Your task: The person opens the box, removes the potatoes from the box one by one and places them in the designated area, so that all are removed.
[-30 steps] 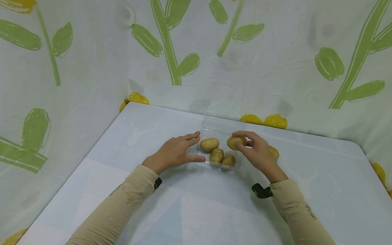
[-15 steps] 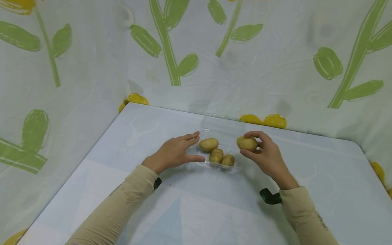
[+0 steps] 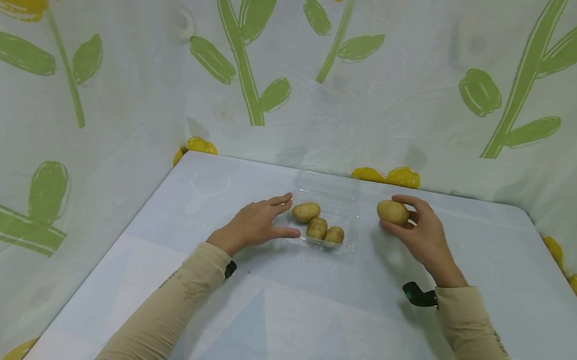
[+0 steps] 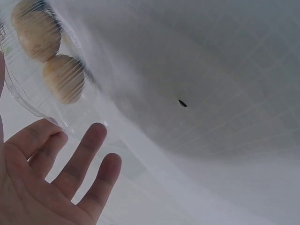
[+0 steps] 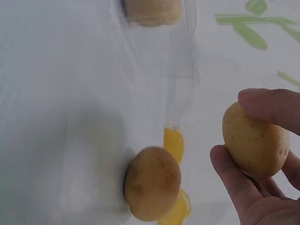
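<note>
A clear plastic clamshell container (image 3: 347, 222) lies on the table, its lid (image 3: 327, 181) folded back. Inside it are three potatoes: one at the left (image 3: 306, 212), one in the middle (image 3: 317, 228) and one at the right (image 3: 334, 235). My left hand (image 3: 253, 224) is at the container's left side, thumb and fingers spread; in the left wrist view its fingertips (image 4: 97, 131) lie at the plastic edge. To the container's right, my right hand (image 3: 426, 240) pinches another potato (image 3: 392, 213), raised above the table. Beneath it, a further potato (image 5: 153, 183) shows on the table in the right wrist view.
The pale, patterned table (image 3: 285, 312) reaches back to a fabric wall (image 3: 401, 115) printed with flowers and leaves. Its far edge runs just behind the container lid. A small dark speck (image 4: 183, 103) lies on the table in front of the container.
My right hand has carried its potato from above the container's right part out to the right. It now blocks the head view of the loose table potato. My left hand stays in place.
</note>
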`<state>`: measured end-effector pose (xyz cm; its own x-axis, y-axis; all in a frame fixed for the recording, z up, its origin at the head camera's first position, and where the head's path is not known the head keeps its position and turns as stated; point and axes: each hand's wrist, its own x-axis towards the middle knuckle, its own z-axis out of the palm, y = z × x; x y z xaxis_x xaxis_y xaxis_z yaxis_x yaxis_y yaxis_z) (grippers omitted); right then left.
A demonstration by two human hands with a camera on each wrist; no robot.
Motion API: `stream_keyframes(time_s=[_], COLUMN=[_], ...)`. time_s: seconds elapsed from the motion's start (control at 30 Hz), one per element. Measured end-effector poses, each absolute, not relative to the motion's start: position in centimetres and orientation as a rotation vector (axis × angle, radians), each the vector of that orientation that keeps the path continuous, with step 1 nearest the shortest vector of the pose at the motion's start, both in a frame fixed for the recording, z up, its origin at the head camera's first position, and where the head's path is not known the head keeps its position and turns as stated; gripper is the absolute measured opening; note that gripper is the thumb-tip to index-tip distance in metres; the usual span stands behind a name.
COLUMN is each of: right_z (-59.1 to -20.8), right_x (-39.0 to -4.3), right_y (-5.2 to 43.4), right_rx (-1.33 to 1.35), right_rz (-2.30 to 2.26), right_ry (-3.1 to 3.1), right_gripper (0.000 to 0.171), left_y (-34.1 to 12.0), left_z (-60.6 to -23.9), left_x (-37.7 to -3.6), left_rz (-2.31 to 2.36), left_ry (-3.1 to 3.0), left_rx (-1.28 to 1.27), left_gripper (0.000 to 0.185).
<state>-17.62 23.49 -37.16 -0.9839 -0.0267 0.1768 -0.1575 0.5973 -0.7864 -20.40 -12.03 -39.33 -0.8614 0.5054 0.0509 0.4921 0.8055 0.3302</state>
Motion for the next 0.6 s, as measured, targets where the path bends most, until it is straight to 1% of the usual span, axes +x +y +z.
stream_keyframes(time_s=[0.17, 0.6], right_z=[-36.8, -36.9], right_x=[-17.1, -16.5], right_y=[24.8, 28.0], right_rx=[0.108, 0.061], right_rz=[1.284, 1.116], right_ry=[-2.694, -2.675], right_gripper=[0.066, 0.062], left_y=[-12.1, -12.2], left_z=[-39.5, -39.2], left_x=[-20.4, -20.3], left_rz=[0.527, 0.517], left_ry=[2.947, 2.944], left_rx=[0.819, 0.823], left_gripper=[0.092, 0.091])
